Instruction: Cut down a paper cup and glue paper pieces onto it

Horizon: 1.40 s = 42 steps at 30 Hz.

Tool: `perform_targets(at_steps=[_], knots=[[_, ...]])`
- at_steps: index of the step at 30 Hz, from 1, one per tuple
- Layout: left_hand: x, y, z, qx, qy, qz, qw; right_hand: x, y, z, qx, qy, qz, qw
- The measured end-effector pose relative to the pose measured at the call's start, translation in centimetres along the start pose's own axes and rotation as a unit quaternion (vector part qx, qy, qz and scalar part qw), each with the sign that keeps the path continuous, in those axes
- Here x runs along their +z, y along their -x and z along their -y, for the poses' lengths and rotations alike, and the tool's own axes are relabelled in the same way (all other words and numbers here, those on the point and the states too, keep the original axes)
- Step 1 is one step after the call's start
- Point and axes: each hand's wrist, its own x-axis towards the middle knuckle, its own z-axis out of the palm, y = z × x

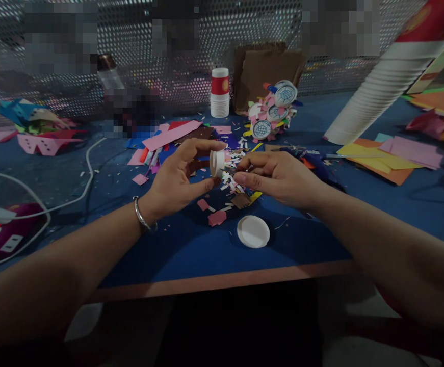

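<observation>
A short white paper cup piece [217,163] is held on its side between the thumb and fingers of my left hand [179,176]. Close on its right, my right hand [279,176] is closed with thumb and fingers pinched. A thin dark item shows at those fingertips, against the cup piece; its kind cannot be made out. Beneath and behind both hands lie many white paper snippets [239,187]. Nearer the table edge rests a round white cup bottom [253,232], with pink paper scraps [217,218] to its left.
A stack of paper cups [219,94] stands before a cardboard piece [267,71]. Beside it is a paper craft with round blue-patterned discs [277,112]. A tall leaning cup stack [378,86] and coloured paper [382,160] are right. A white cable [87,178] and purple device [11,229] lie left.
</observation>
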Motion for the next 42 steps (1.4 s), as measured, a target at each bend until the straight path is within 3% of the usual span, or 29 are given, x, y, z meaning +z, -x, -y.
perform_targets(at_steps=[11,17,19,24,26,35,42], knots=[[-0.5,0.3,0.4,0.019,-0.028,0.012,0.999,-0.3,0.1,0.0,-0.033,0.002,0.003,0.999],[0.1,0.7,-0.6,0.005,-0.041,-0.023,0.999,-0.2,0.1,0.2,-0.042,0.029,0.007,0.999],[0.2,0.8,-1.0,-0.001,-0.066,-0.029,0.997,-0.2,0.1,0.2,-0.039,0.034,0.01,0.999],[0.1,0.9,-1.5,0.075,-0.184,-0.072,0.977,-0.3,0.1,0.0,-0.032,0.053,0.008,0.998],[0.1,0.8,-1.5,0.074,-0.199,-0.071,0.975,-0.3,0.1,0.0,-0.026,0.06,0.01,0.998],[0.1,0.9,-0.7,0.015,-0.094,-0.034,0.995,-0.8,0.1,0.1,-0.005,0.047,-0.013,0.999],[0.4,0.7,-0.5,0.042,-0.106,-0.018,0.993,-0.6,0.0,0.5,-0.014,0.029,-0.009,0.999]])
